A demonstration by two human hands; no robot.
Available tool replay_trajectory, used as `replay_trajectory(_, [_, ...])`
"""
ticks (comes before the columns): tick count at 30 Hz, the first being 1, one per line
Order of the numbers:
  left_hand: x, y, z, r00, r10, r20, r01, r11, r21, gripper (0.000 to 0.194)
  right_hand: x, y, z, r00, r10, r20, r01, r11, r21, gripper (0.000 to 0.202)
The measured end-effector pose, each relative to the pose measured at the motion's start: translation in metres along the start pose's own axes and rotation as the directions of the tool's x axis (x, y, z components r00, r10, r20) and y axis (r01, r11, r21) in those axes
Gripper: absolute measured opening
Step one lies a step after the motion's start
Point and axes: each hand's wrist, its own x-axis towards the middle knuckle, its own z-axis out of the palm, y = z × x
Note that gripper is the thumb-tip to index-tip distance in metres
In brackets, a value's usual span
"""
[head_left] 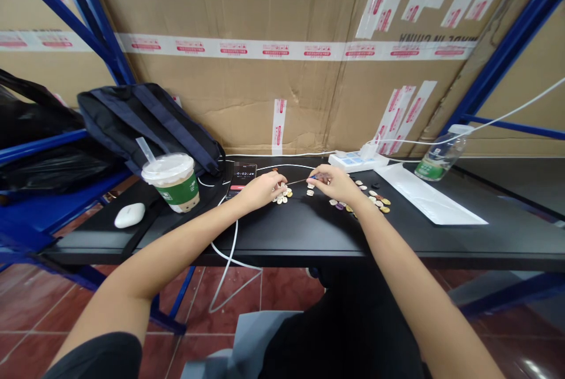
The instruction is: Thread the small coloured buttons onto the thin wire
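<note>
My right hand is closed in a pinch on a thin rod with a blue end, which points left toward my other hand. The rod looks like a small screwdriver or needle, too fine to tell which. My left hand is closed, fingertips together at the rod's far tip; what they pinch is hidden. Just under those fingertips lies a small cluster of off-white and yellow buttons. A couple of pale buttons lie between the hands. Beyond my right wrist, mixed white, yellow, purple and brown buttons are scattered.
A phone showing a timer lies beside my left hand, with a white cable hanging over the table edge. Farther left are a drink cup, a white case and a backpack. Right are a power strip, white tray and bottle.
</note>
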Motion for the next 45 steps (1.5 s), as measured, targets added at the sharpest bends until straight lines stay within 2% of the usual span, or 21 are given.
replay_trajectory(25, [-0.0010,-0.0001,0.0006,1.000,0.014,0.007,-0.014,1.000,-0.012,0.015,-0.0008,-0.0060,-0.0017,1.000,-0.016,-0.009,0.016,1.000,0.005,0.039])
replay_trajectory(45, [-0.0014,0.0019,0.0001,1.000,0.018,-0.012,-0.018,1.000,-0.001,0.014,0.0008,0.0007,-0.0001,0.999,-0.043,-0.005,0.043,0.999,0.003,0.036])
